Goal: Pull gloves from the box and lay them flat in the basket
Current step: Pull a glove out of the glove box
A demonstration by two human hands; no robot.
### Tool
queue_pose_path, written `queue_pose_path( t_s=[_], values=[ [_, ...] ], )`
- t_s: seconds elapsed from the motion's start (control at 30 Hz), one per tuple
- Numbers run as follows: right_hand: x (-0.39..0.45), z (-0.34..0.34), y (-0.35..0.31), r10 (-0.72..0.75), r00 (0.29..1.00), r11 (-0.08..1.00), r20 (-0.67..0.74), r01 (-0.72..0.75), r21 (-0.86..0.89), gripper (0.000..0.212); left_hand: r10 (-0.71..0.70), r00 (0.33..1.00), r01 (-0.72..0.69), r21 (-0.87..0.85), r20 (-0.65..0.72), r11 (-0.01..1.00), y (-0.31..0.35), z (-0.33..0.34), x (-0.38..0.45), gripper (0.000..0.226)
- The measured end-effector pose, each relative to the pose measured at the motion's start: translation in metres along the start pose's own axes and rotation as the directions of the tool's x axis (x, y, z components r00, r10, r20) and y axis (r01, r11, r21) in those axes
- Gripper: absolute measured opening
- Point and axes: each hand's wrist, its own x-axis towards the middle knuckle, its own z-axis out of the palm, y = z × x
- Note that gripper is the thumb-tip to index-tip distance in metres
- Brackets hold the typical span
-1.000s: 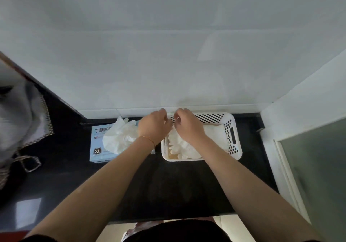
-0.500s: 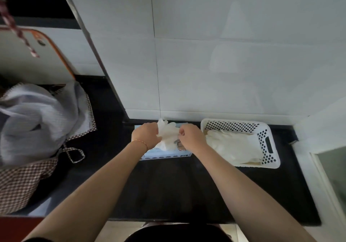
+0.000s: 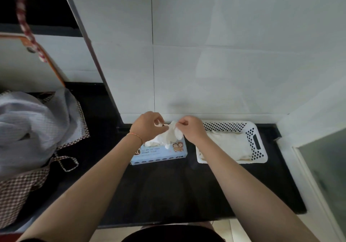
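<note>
Both hands (image 3: pixel 169 128) — pinching glove (image 3: pixel 173 134)

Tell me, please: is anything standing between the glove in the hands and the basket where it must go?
Nothing visible does. The glove is held above the box; the basket sits directly beside it, with only bare counter between.
</note>
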Motion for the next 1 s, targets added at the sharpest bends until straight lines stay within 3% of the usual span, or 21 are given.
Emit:
queue_pose_path(
  t_s=[0.1, 0.2, 0.3, 0.43, 0.53, 0.63, 0.7, 0.8, 0.87, 0.93, 1.0],
  values=[
    [-0.005, -0.007, -0.01, -0.025, 1.0, 0.995, 0.005, 0.024, 0.1, 0.012, 0.016, 0.997, -0.017, 0.012, 0.078, 1.0, 0.0, 0.013, -0.005, 0.029],
    [-0.007, -0.012, -0.017, -0.03, 0.999, 0.984, -0.021, 0.033, 0.174, 0.017, -0.042, 0.998, 0.042, -0.004, -0.045, 0.999, -0.002, 0.015, -0.008, 0.007],
    [-0.006, -0.019, -0.022, -0.005, 0.998, 0.98, -0.063, 0.017, 0.201, 0.02, -0.068, 0.992, 0.056, -0.115, -0.105, 0.992, -0.001, 0.004, -0.01, 0.014],
    [-0.006, -0.025, -0.022, 0.064, 0.995, 0.976, -0.082, -0.045, 0.214, 0.032, -0.109, 0.993, 0.086, -0.349, -0.046, 0.933, 0.015, -0.018, -0.007, 0.027],
    [-0.006, -0.031, -0.022, 0.097, 0.993, 0.984, -0.07, -0.085, 0.157, 0.024, -0.174, 0.985, 0.148, -0.454, -0.015, 0.879, 0.025, -0.027, -0.002, 0.039],
    [-0.01, -0.038, -0.024, 0.099, 0.978, 0.968, -0.182, -0.053, 0.245, 0.019, -0.271, 0.963, 0.233, -0.488, -0.007, 0.841, 0.031, -0.027, 0.004, 0.04],
    [-0.016, -0.044, -0.029, 0.06, 0.975, 0.938, -0.214, 0.018, 0.347, 0.017, -0.358, 0.933, 0.303, -0.607, 0.033, 0.734, 0.035, -0.024, 0.008, 0.035],
    [-0.029, -0.05, -0.038, -0.065, 0.992, 0.929, -0.109, 0.1, 0.356, 0.029, -0.413, 0.88, 0.38, -0.87, 0.235, 0.314, 0.041, -0.016, 0.013, 0.023],
    [-0.035, -0.051, -0.04, -0.143, 0.99, 0.95, -0.005, 0.138, 0.279, 0.038, -0.382, 0.865, 0.395, -0.91, 0.324, 0.122, 0.048, -0.013, 0.014, 0.021],
    [-0.041, -0.054, -0.036, -0.174, 0.982, 0.976, 0.073, 0.162, 0.148, 0.061, -0.356, 0.856, 0.404, -0.915, 0.376, 0.004, 0.063, -0.01, 0.016, 0.023],
    [-0.044, -0.05, -0.029, -0.215, 0.975, 0.973, 0.062, 0.219, -0.072, 0.08, -0.355, 0.844, 0.388, -0.915, 0.401, -0.111, 0.075, -0.009, 0.02, 0.023]
  ],
)
